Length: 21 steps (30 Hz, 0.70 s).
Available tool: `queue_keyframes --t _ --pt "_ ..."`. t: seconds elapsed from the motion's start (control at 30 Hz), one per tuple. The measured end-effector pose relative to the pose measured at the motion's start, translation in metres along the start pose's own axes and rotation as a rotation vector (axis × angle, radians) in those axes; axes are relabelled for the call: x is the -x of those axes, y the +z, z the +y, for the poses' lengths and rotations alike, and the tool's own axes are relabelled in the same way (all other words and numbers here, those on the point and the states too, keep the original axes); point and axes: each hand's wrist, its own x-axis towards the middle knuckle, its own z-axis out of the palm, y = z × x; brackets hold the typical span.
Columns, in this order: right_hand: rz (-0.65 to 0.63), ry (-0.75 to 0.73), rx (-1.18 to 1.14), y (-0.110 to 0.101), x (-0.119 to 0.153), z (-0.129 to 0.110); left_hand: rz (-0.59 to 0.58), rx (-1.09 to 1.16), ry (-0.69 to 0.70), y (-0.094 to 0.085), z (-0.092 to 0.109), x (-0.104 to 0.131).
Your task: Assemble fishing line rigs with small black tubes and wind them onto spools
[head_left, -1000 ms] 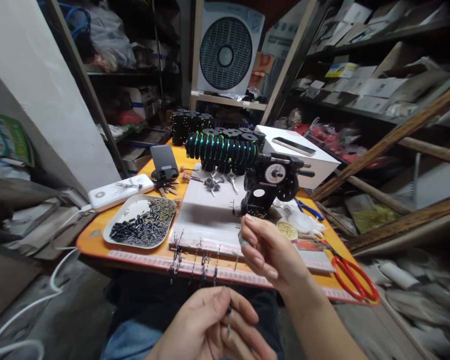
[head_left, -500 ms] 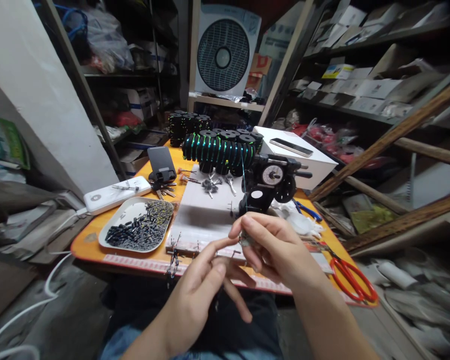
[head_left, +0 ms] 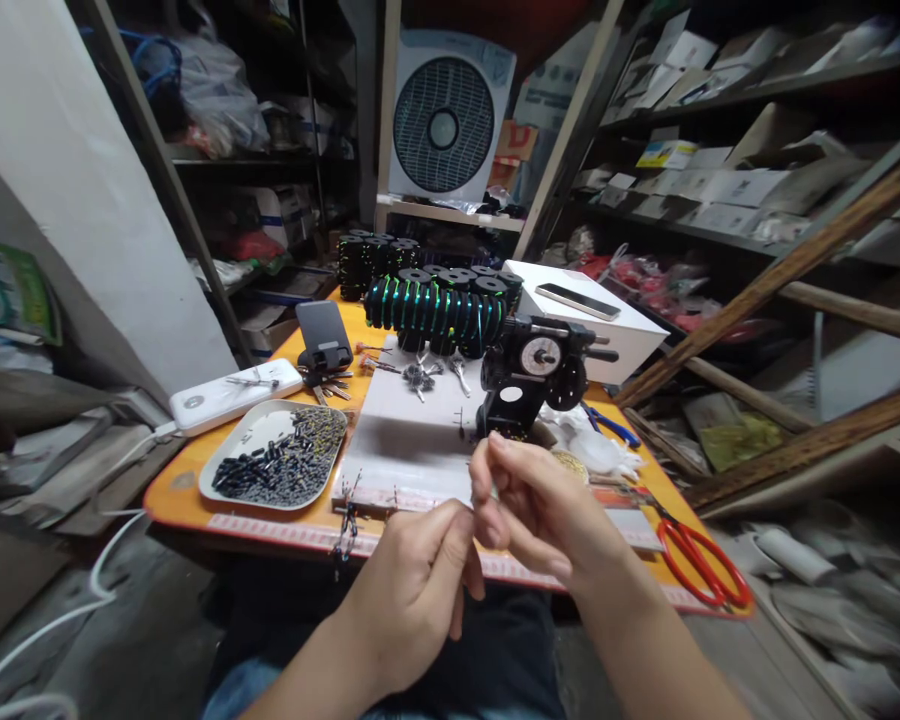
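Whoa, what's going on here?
A person is working with both bare hands at an orange table. The left hand and right hand are close together over its near edge; anything between their fingertips is too small or hidden to tell. Behind the right hand stands a black device. A white tray of little dark pieces sits to the left, red-handled scissors to the right.

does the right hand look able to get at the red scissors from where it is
Probably yes: the red scissors lie to the right of the right hand, with nothing covering their grip end.
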Motion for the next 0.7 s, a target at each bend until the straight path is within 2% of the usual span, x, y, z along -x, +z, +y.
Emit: queue_keyframes --t 0.13,0.2,0.27,0.43,0.6,0.7 --pt "0.072 0.020 -0.124 0.001 -0.009 0.013 -0.110 0.594 -0.174 0.011 -0.012 0.006" --pt "0.097 0.017 -0.160 0.003 -0.013 0.018 -0.129 0.859 -0.189 0.016 -0.017 0.009" --pt "0.111 0.012 -0.182 0.004 -0.015 0.020 -0.110 0.999 -0.187 0.021 -0.020 0.012" --pt "0.131 -0.011 -0.200 0.003 -0.016 0.017 -0.181 1.115 -0.215 0.026 -0.033 0.019" --pt "0.141 -0.011 -0.178 0.001 -0.011 0.015 -0.162 1.102 -0.240 0.023 -0.033 0.026" --pt "0.151 -0.018 -0.166 0.000 -0.011 0.015 -0.196 1.078 -0.240 0.020 -0.035 0.028"
